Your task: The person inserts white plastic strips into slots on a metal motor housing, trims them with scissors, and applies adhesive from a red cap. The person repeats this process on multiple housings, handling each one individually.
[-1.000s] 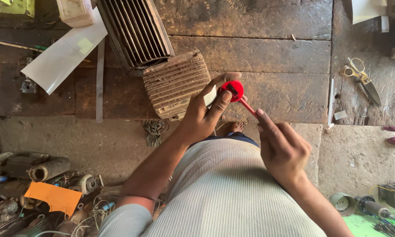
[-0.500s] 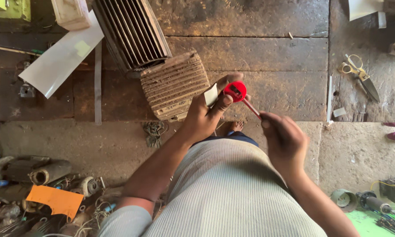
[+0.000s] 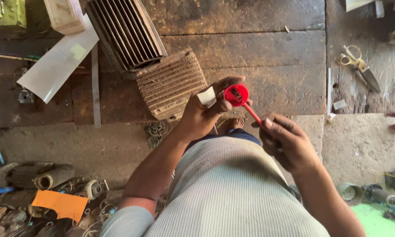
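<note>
The left hand [image 3: 204, 116] is closed around a small red round plastic part [image 3: 236, 95], its thumb and forefinger curled over the rim, and it also pinches a small white slip of paper or plastic [image 3: 207, 96] that sticks out just at 9 o'clock of the red part. From the red part a thin red rod [image 3: 252, 113] runs toward 4 o'clock into the right hand [image 3: 287, 142], whose fingers are folded tightly about the rod's lower end, so both hands are closed on the same red piece, held in the air above the person's grey ribbed shirt [image 3: 232, 193]. What sits in the dark centre of the red part is too small to tell. At 10 o'clock of the left hand, just beside it in the view, lies a brown rusty finned metal block [image 3: 171, 83] on the stained concrete floor [image 3: 259, 52], and touching that block at its 11 o'clock is a larger dark ribbed metal housing [image 3: 125, 35]. Further toward 9 o'clock rests a long white flat panel [image 3: 57, 66]. Well apart at 2 o'clock of the right hand, a pair of scissors with pale handles [image 3: 357, 63] lies on the floor. Down at 8 o'clock, a heap of scrap metal parts and wires [image 3: 39, 184] carries an orange sheet [image 3: 59, 204]. A bare foot [image 3: 237, 123] shows below the hands.
</note>
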